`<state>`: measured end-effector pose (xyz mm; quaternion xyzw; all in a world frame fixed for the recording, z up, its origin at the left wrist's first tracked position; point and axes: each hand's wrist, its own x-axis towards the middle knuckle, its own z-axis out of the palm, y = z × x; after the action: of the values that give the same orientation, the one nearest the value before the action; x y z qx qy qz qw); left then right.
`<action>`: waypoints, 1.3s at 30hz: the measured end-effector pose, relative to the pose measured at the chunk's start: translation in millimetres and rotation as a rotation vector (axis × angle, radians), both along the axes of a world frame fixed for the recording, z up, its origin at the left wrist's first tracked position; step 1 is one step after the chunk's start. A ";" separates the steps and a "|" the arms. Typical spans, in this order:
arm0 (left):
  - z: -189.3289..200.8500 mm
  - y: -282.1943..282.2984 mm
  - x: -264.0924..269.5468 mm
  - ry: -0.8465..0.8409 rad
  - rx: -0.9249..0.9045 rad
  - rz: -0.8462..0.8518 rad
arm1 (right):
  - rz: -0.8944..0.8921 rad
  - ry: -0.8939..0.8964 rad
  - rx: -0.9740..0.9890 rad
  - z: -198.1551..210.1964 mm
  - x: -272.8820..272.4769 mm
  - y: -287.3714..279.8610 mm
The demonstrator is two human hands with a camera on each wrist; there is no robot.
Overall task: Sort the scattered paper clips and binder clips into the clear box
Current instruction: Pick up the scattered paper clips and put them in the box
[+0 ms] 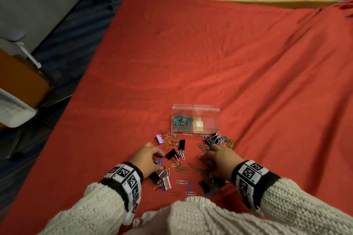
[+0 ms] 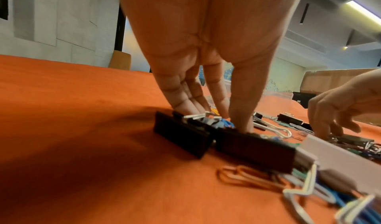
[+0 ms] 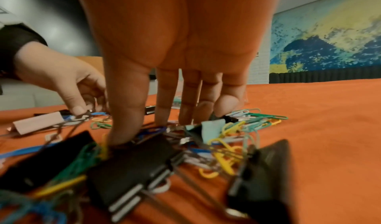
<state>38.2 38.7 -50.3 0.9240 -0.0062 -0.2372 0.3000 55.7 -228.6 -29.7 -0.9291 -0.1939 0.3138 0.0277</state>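
The clear box sits on the red cloth, its left compartment holding coloured paper clips. Loose paper clips and binder clips lie scattered in front of it. My left hand comes down thumb against fingers on blue paper clips, beside two black binder clips. My right hand spreads its straight fingers over a tangled pile of clips, with the thumb touching a black binder clip. A pink binder clip lies near my left wrist.
The red cloth stretches wide beyond the box. Its left edge drops to the floor, where chairs stand. A purple binder clip and a black one lie between the box and my hands. My knit sleeves fill the near edge.
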 end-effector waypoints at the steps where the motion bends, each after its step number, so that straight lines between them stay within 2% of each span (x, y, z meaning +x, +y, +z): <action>1: -0.1 -2.2 -0.2 0.000 -0.011 0.017 | 0.017 -0.018 -0.031 -0.2 -1.3 3.1; 5: -2.3 -8.5 0.7 0.025 -0.038 0.046 | 0.037 -0.077 -0.047 -1.4 -5.4 17.8; 12: 0.6 -22.7 -4.0 -0.001 0.080 0.065 | 0.065 -0.071 -0.060 -0.8 -5.3 24.9; 17: 1.7 -19.1 -0.5 0.088 -0.030 0.131 | 0.037 -0.021 -0.020 1.8 -0.5 22.6; 25: 24.4 -7.5 18.8 0.058 -0.213 0.125 | -0.330 -0.079 0.416 22.9 20.0 30.5; 30: 53.7 -20.7 44.5 -0.138 -0.270 0.157 | -0.558 -0.168 0.585 30.1 48.4 42.9; 33: 64.0 -32.8 59.3 -0.190 -0.346 0.237 | -0.657 -0.190 0.644 32.1 66.1 51.1; 39: 65.9 -51.0 78.2 -0.262 -0.405 0.399 | -0.769 -0.105 0.745 31.8 80.9 63.8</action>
<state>116.4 -12.2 15.6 0.8511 0.0893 -0.0468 0.5153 136.6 -164.8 2.1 -0.8746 0.0611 0.1442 0.4588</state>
